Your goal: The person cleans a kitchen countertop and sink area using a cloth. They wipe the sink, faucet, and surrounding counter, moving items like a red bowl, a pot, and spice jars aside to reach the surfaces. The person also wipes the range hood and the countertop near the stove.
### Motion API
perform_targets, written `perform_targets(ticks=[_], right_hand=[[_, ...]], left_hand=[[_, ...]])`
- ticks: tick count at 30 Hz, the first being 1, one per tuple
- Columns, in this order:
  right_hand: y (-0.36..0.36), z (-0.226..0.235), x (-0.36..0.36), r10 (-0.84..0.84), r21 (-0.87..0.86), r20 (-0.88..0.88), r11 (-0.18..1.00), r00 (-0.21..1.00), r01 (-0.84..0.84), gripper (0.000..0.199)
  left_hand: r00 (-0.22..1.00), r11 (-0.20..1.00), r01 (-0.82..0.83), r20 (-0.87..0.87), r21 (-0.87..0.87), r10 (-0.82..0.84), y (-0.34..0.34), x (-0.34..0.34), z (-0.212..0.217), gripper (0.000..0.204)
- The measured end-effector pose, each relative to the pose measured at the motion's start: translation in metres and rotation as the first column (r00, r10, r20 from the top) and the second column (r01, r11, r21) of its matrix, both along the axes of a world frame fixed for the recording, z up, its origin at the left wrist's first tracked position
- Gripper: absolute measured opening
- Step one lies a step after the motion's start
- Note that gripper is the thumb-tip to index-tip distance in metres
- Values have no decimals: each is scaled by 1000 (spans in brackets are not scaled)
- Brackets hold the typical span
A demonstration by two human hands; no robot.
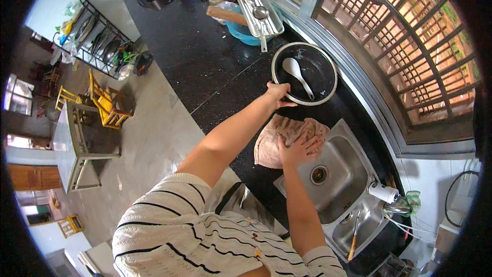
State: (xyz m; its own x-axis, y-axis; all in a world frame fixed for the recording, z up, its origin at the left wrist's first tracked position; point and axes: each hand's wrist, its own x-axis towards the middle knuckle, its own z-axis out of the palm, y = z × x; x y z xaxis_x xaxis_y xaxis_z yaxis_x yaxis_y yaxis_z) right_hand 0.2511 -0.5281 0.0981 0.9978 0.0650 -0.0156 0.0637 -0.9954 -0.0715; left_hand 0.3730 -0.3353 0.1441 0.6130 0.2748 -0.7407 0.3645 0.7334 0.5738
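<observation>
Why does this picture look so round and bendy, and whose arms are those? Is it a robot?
No robot here! These are a person's own bare hands. The person wears a camera on their head, looking down, so you see about what they see. Its very wide lens bends straight lines near the edges, and there's only this one picture.

The left hand is at the rim of a dark bowl; how tightly it grips is hard to tell. A white spoon lies inside. The right hand rests, fingers spread, on a pink cloth at the edge of the sink.

Farther along the black counter are a blue basin and a metal tray.
</observation>
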Motion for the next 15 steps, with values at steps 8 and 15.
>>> perform_targets(ticks=[8, 15], right_hand=[[-4, 5, 3, -7, -28, 67, 1000, 998, 9, 100], [2, -33, -30, 352, 24, 221, 931, 910, -365, 77]], left_hand=[[989, 994, -110, -94, 27, 112, -9, -54, 31, 77], [988, 987, -147, -40, 71, 150, 54, -141, 33, 67]])
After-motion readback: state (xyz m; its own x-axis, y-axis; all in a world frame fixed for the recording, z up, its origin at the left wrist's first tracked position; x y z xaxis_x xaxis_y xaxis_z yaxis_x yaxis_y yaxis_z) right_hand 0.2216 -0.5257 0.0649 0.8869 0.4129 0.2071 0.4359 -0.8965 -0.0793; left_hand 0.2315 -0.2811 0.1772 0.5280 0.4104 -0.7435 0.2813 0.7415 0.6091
